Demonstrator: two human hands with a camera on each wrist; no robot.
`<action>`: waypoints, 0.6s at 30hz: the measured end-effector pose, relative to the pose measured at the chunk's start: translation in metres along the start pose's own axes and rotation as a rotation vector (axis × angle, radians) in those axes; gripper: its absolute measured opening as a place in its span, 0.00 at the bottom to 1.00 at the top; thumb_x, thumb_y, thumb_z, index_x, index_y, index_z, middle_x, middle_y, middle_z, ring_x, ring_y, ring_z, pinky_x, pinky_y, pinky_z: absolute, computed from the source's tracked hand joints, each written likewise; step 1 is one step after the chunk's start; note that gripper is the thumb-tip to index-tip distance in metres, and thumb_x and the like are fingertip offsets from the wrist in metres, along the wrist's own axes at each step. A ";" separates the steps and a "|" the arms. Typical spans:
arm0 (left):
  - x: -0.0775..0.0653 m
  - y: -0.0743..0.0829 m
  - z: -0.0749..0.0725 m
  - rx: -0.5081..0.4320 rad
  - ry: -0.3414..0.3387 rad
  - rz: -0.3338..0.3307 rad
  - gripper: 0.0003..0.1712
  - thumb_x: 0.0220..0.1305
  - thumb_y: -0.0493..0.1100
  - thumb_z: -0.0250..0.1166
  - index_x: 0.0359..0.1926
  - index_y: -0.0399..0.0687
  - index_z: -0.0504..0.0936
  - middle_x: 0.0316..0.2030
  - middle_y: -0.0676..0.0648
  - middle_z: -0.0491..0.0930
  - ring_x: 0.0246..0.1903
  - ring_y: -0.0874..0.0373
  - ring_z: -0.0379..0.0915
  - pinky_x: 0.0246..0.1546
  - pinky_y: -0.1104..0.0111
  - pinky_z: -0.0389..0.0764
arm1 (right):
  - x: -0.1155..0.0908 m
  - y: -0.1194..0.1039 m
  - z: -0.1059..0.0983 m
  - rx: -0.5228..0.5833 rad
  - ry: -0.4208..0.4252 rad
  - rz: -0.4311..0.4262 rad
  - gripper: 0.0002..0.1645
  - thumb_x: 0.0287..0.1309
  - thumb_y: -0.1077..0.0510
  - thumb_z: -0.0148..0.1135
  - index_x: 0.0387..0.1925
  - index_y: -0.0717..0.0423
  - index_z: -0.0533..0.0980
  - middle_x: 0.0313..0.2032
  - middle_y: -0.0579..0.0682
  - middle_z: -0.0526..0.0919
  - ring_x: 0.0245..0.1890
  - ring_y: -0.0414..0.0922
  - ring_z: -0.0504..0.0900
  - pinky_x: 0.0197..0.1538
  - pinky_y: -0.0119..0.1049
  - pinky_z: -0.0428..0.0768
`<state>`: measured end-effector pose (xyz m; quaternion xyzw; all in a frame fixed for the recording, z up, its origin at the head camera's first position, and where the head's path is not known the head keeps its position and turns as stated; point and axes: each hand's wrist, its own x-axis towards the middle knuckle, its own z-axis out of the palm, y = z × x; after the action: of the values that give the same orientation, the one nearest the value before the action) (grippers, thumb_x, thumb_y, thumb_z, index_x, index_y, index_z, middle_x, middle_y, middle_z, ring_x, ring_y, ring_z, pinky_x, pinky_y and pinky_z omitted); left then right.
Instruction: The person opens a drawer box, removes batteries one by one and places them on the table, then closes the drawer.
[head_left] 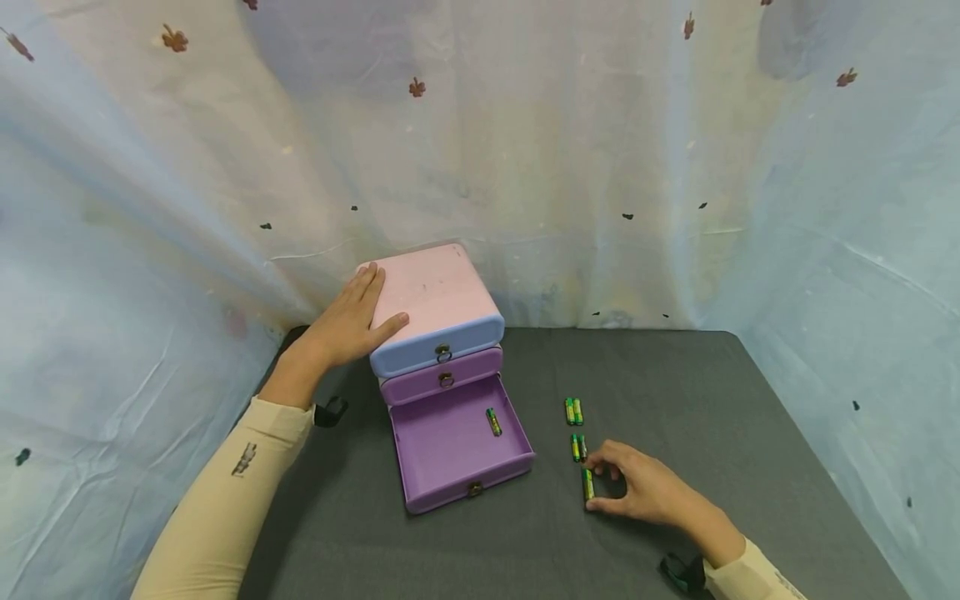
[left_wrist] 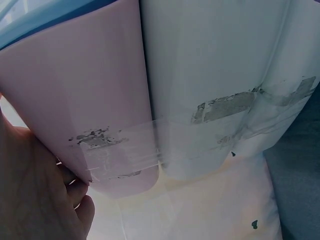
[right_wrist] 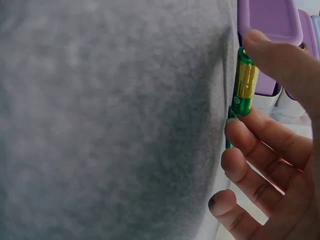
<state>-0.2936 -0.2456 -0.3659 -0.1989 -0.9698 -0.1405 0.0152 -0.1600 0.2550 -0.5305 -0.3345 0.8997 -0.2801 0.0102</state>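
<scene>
My left hand (head_left: 348, 321) rests on the pink top of a small drawer box (head_left: 435, 287), thumb spread near its front edge. In the left wrist view its fingers (left_wrist: 75, 192) lie along the edge of the pink shell (left_wrist: 100, 90). The lowest purple drawer (head_left: 442, 450) is pulled out, with one green and yellow battery (head_left: 493, 422) lying in it. On the table to its right, my right hand (head_left: 645, 487) pinches a battery (head_left: 588, 485) end to end between thumb and index finger. The right wrist view shows this battery (right_wrist: 245, 82) close up.
Just beyond the right hand lie one pair of batteries (head_left: 578, 448) and, farther back, another pair (head_left: 573, 411). The box stands on a grey tabletop (head_left: 637, 367). A patterned curtain (head_left: 525, 167) hangs behind and along both sides.
</scene>
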 end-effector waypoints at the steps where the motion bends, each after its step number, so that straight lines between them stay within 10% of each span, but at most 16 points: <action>1: 0.000 0.000 0.000 0.000 0.000 -0.001 0.60 0.80 0.74 0.45 0.86 0.38 0.30 0.86 0.38 0.26 0.85 0.42 0.21 0.84 0.45 0.35 | 0.000 0.000 0.000 0.000 -0.006 0.002 0.27 0.57 0.39 0.83 0.51 0.46 0.81 0.43 0.37 0.79 0.37 0.33 0.74 0.38 0.32 0.77; 18: 0.000 -0.002 0.000 0.006 0.002 0.003 0.60 0.80 0.74 0.45 0.86 0.38 0.30 0.86 0.38 0.26 0.85 0.42 0.21 0.84 0.45 0.35 | -0.001 0.000 0.003 0.010 -0.037 0.027 0.29 0.56 0.40 0.84 0.52 0.46 0.81 0.43 0.36 0.78 0.37 0.33 0.74 0.40 0.30 0.77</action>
<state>-0.2943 -0.2468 -0.3667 -0.2004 -0.9698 -0.1379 0.0170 -0.1582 0.2539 -0.5330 -0.3272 0.9025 -0.2781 0.0321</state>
